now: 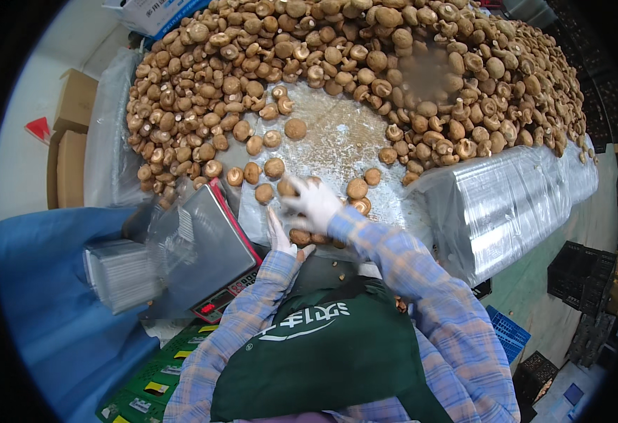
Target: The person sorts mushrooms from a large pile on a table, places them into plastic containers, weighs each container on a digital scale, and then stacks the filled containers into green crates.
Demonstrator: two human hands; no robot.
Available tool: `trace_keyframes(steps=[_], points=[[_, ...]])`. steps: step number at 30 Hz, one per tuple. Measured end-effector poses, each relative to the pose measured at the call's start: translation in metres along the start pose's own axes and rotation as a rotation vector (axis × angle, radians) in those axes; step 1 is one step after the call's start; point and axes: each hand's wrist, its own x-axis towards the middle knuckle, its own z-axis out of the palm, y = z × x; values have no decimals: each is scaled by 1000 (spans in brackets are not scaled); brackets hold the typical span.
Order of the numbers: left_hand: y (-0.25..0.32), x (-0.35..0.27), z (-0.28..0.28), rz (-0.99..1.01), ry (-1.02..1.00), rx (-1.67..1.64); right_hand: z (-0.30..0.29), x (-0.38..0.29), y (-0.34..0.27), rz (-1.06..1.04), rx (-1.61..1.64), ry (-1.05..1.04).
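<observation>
Large heaps of brown mushrooms [335,55] cover the back and both sides of a worn worktable [335,121]. My right hand [314,203], in a white glove and blurred, reaches over the near part of the table, with a mushroom [287,187] at its fingertips; whether it grips it cannot be told. Below and to the left is my left hand [281,232], also white-gloved with a bare thumb tip showing, held upright beside several mushrooms [300,236] at the table's near edge. What its palm touches is partly hidden. More loose mushrooms [357,188] lie right of my right hand.
A digital scale [208,238] with a red rim stands at left, by stacked clear plastic trays [121,275]. Plastic-wrapped clear trays [504,201] border the right side. Green crates [155,370] sit low at left, black crates [581,277] on the right floor, and cardboard boxes [74,158] far left.
</observation>
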Motion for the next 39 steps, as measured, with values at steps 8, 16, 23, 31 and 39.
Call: trace_keyframes(steps=[8,16,23,31,39], points=[[-2,-6,7,113,33,62,14,-110,-25,-126,42,69],[13,-3,-3,-39,-99,122,-22,-95,94,563,-117,580],[-33,7,12,-28,-150,250,22,-89,60,349,-94,180],[-9,-2,16,-146,-168,70,17,-146,18,434,128,290],[9,-6,7,-133,-160,176,16,-163,2,416,-65,212]])
